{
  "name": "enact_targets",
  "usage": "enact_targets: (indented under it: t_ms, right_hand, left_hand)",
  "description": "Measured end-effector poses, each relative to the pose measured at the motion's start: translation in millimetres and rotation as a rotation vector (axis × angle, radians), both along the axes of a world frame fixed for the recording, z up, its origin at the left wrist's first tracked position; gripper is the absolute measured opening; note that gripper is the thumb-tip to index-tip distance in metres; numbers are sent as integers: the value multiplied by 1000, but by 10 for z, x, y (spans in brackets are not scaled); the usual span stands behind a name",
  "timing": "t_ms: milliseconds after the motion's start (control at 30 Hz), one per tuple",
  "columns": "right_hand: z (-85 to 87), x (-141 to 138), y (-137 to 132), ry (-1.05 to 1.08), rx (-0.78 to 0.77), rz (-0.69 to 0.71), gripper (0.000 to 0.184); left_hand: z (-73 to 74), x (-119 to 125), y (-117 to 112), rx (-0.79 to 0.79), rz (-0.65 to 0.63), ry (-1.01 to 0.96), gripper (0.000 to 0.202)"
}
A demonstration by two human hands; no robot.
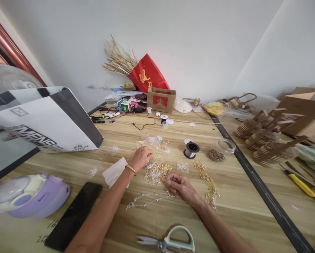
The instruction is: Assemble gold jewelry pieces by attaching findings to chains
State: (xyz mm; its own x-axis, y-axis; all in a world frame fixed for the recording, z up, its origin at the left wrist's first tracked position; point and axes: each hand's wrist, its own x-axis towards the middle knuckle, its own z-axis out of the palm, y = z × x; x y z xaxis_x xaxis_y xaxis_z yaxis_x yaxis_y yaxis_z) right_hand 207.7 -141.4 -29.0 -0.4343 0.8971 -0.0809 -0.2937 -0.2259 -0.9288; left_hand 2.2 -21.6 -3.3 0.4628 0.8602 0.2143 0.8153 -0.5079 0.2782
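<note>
My left hand, with a gold bangle on the wrist, reaches forward with its fingers curled down into small clear bags beside a heap of small gold and silver beads. What those fingers grip is hidden. My right hand is closed in a pinch just right of the heap, at the end of a silvery beaded strand that lies across the wooden table. A gold chain lies to its right.
Scissors lie at the near edge, a black phone and a lilac device at the left. A white shopping bag, a wire spool, a bead dish, a clear lid, a red bag, a small box and wooden baskets stand around.
</note>
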Motion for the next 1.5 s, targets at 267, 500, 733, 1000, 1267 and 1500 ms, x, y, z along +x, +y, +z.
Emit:
enact_targets:
  t_ms: [267, 500, 733, 1000, 1267, 1500]
  right_hand:
    - [-24, 6, 12, -19, 24, 8, 28]
    - [-17, 14, 10, -27, 17, 5, 27]
    - [-9, 18, 9, -28, 19, 14, 29]
    - [21, 16, 2, -29, 16, 11, 29]
    - [8, 17, 0, -10, 13, 14, 27]
    - [-13, 31, 13, -18, 4, 22, 28]
  left_hand:
    - [-9, 6, -61, 24, -33, 13, 28]
    - [-31, -15, -74, -30, 16, 24, 23]
    - [-63, 0, -80, 20, 24, 46, 21]
    - [-47, 18, -100, 55, -9, 65, 17]
    - [-66, 23, -101, 58, -62, 53, 21]
    - [-145, 17, -50, 59, -83, 58, 25]
